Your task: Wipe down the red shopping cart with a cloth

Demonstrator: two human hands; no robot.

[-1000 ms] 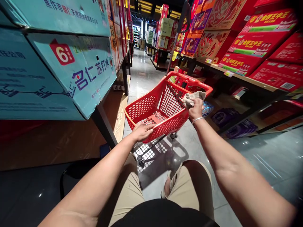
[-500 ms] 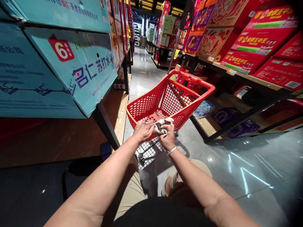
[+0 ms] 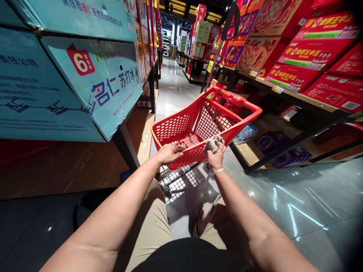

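A red plastic shopping cart [image 3: 195, 124] stands before my knees, its basket tilted across the aisle. My left hand [image 3: 169, 155] grips the near rim of the basket, fingers over the edge. Bunched in my right hand [image 3: 216, 156] is a pale, wrinkled cloth [image 3: 213, 144], pressed against the outer side near the same rim, to the right of my left hand. A white bracelet circles my right wrist. The basket floor shows through the opening with nothing lying on it.
Blue-green cartons [image 3: 93, 83] jut out at close left on a shelf with a black post [image 3: 126, 147]. On the right, a shelf holds red boxes [image 3: 309, 49], with purple packs [image 3: 279, 149] and bottled water [image 3: 246, 134] below. A shiny grey floor [image 3: 297, 196] runs between.
My right hand has moved right along the cart's rim with the cloth, away from my left hand. The left hand has shifted slightly left and now holds the rim.
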